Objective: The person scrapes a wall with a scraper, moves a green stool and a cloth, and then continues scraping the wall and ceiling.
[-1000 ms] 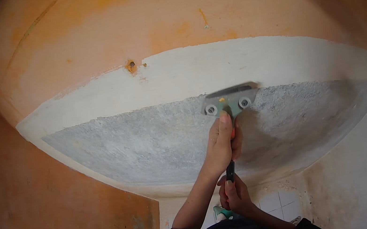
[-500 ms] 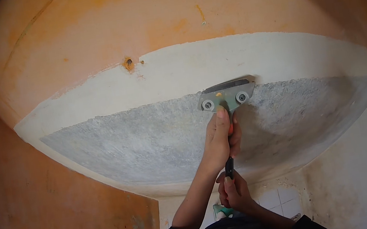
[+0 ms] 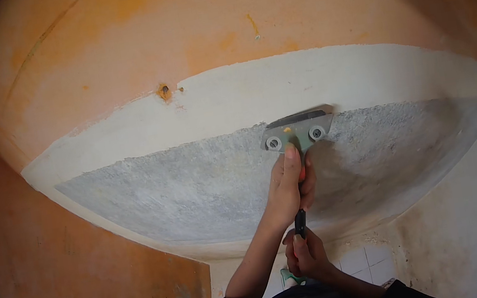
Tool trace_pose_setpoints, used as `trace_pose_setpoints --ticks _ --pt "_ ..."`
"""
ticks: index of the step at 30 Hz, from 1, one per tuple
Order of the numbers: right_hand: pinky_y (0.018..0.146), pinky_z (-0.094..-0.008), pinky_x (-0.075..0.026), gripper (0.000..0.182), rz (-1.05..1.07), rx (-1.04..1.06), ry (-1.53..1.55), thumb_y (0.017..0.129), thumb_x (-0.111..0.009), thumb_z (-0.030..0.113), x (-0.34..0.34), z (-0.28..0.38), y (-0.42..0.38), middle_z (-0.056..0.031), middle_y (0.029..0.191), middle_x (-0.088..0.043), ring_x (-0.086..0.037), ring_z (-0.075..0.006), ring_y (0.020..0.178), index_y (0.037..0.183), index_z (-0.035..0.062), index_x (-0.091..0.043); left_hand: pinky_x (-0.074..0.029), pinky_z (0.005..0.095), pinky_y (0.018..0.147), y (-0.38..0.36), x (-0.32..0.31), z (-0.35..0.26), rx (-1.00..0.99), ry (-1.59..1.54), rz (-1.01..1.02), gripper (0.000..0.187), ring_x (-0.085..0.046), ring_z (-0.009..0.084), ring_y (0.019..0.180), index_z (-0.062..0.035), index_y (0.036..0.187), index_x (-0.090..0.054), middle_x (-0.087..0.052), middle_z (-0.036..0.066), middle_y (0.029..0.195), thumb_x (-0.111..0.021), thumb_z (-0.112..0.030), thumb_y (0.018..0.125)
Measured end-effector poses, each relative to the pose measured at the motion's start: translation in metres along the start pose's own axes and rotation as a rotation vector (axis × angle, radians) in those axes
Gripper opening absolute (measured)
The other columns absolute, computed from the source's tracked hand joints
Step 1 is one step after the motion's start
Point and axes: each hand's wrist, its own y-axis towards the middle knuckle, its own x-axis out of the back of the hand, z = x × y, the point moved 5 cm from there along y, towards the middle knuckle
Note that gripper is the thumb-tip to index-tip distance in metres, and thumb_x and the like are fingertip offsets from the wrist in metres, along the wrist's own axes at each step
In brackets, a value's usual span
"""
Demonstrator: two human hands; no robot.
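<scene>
A long-handled scraper [image 3: 297, 131] with a wide plate, two round screws and a dark blade lies against the wall, its blade at the border between the white band [image 3: 231, 100] and the rough grey area [image 3: 183, 188]. My left hand [image 3: 289, 181] is closed round the upper handle just below the plate, thumb on top. Lower down, my right hand [image 3: 308, 253] grips the black end of the handle [image 3: 300, 224]. The blade edge stands slightly above the grey area's upper border.
Above the white band the wall is orange [image 3: 306, 22], with a small hole [image 3: 164, 91] in it. An orange side wall [image 3: 94, 257] is at the left, a pale one [image 3: 463, 208] at the right. Below are floor tiles [image 3: 357, 261] and green footwear [image 3: 291, 277].
The view has shifted slightly, so the wall, the scraper and both hands appear a little lower. Both hands keep their hold on the handle.
</scene>
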Motion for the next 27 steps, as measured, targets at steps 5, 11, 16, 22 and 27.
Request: trace_pose_setpoints --ticks 5,11,16,22,27 --pt "0.034 -0.026 -0.032 0.038 0.039 0.052 -0.095 0.104 -0.037 0.039 0.005 -0.006 -0.003 -0.0037 0.057 -0.047 -0.041 -0.0098 0.036 0.105 0.0014 -0.044 -0.028 0.0233 0.033 -0.003 0.004 0.008 0.013 0.013 -0.046 0.054 -0.03 0.0081 0.036 -0.0084 0.094 -0.045 -0.037 0.0 0.056 -0.032 -0.061 0.1" --pt "0.034 -0.0257 -0.032 0.036 0.037 0.101 -0.139 0.104 -0.037 0.036 0.009 -0.01 -0.001 -0.0032 0.054 -0.047 -0.041 -0.0098 0.035 0.106 0.002 -0.045 -0.028 0.0241 0.032 -0.002 0.004 0.006 -0.007 0.021 -0.029 0.056 -0.03 0.0083 0.035 -0.008 0.095 -0.044 -0.036 0.0 0.055 -0.033 -0.063 0.098" --pt "0.042 -0.0216 -0.032 0.027 0.014 -0.002 -0.01 0.103 -0.042 0.028 -0.002 0.009 0.001 0.002 0.058 -0.047 -0.042 -0.0034 0.043 0.102 0.0017 -0.049 -0.028 0.0245 0.032 -0.002 0.002 0.001 -0.012 -0.011 -0.039 0.055 -0.03 0.0087 0.035 -0.0081 0.095 -0.044 -0.037 0.001 0.056 -0.032 -0.062 0.099" --pt "0.043 -0.0213 -0.031 0.027 0.033 0.042 -0.075 0.103 -0.041 0.027 0.005 -0.007 0.001 0.0019 0.057 -0.045 -0.042 -0.0031 0.044 0.103 0.0016 -0.048 -0.028 0.0245 0.033 -0.004 0.0 0.003 0.017 0.03 -0.038 0.055 -0.03 0.0085 0.036 -0.0088 0.094 -0.044 -0.037 0.001 0.056 -0.033 -0.063 0.098" --pt "0.043 -0.0218 -0.031 0.026 0.006 0.084 -0.049 0.102 -0.042 0.027 0.005 0.003 0.001 0.0026 0.054 -0.045 -0.04 -0.003 0.042 0.104 0.0018 -0.048 -0.029 0.0246 0.033 0.001 0.0 0.0 -0.034 0.056 0.012 0.055 -0.031 0.0086 0.035 -0.0085 0.095 -0.044 -0.037 0.001 0.056 -0.031 -0.062 0.099"
